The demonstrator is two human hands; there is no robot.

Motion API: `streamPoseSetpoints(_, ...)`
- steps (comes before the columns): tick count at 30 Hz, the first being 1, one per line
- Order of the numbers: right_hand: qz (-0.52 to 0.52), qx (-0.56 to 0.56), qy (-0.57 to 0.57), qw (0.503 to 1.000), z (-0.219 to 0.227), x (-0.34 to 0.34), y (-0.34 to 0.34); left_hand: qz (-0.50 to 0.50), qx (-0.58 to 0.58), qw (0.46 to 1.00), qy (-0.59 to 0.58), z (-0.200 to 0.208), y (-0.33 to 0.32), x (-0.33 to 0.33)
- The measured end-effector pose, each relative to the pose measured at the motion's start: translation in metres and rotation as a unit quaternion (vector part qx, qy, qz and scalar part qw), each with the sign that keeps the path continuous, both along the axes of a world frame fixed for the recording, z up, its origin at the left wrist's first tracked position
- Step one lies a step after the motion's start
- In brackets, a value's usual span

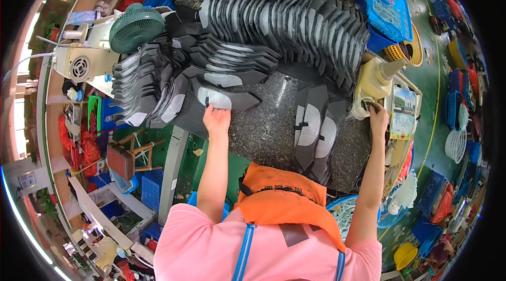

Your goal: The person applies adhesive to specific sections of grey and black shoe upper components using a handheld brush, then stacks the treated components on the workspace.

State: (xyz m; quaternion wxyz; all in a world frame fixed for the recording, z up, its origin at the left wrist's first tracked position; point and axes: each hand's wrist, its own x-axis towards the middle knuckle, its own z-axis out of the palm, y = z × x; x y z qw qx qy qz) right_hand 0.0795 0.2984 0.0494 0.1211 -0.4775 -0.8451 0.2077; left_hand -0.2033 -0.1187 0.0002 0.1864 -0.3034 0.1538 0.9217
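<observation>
On the left of the dark speckled worktop (253, 128), my left hand (217, 120) pinches the near edge of a flat dark grey cut piece (240, 101) with a pale grey patch. A small black mark or slit shows on that patch, close to my fingertips. My right hand (378, 119) is at the right end of the worktop, beside a cream plastic bottle (373, 81) with a spout. Its fingers are closed around something small and dark, whose kind I cannot make out. Between my hands lie a few overlapping pieces (311, 123) of the same kind, with black marks on their pale patches.
Long overlapping rows of similar pieces (284, 23) fill the worktop's far side, with more stacks (139, 86) at the left. A green fan (137, 28) and a sewing machine (79, 62) stand far left. Right of the worktop are a blue basket (390, 10) and a picture card (403, 115).
</observation>
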Motion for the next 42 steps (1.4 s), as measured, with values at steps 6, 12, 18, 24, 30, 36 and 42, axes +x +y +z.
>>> streamPoseSetpoints(6, 0.002, -0.003, -0.017, 1.0, 0.007, -0.008, -0.003, 0.025, -0.008, 0.999, -0.018, -0.024, 0.042, -0.028)
streamPoseSetpoints(12, -0.002, 0.0, -0.014, 1.0, 0.002, -0.003, 0.0, 0.035, -0.143, 0.989, -0.004, -0.007, 0.028, -0.034)
streamPoseSetpoints(18, -0.004, 0.006, -0.037, 0.999, 0.003, -0.008, 0.001, 0.008, -0.155, 0.988, 0.015, -0.051, 0.006, -0.053)
streamPoseSetpoints(24, -0.006, 0.004, -0.04, 0.999, -0.001, -0.001, 0.003, -0.07, -0.112, 0.99, 0.054, -0.02, 0.012, -0.064)
streamPoseSetpoints(30, -0.012, -0.008, -0.042, 0.999, 0.004, 0.004, 0.002, -0.069, -0.215, 0.974, 0.029, -0.039, 0.02, -0.079)
streamPoseSetpoints(36, -0.026, 0.012, -0.016, 0.999, 0.008, 0.001, -0.004, -0.029, -0.52, 0.849, 0.092, -0.038, 0.016, -0.077)
streamPoseSetpoints(42, -0.058, 0.126, 0.059, 0.989, 0.013, 0.017, -0.043, -0.505, -0.341, 0.749, 0.262, 0.002, 0.082, 0.123)
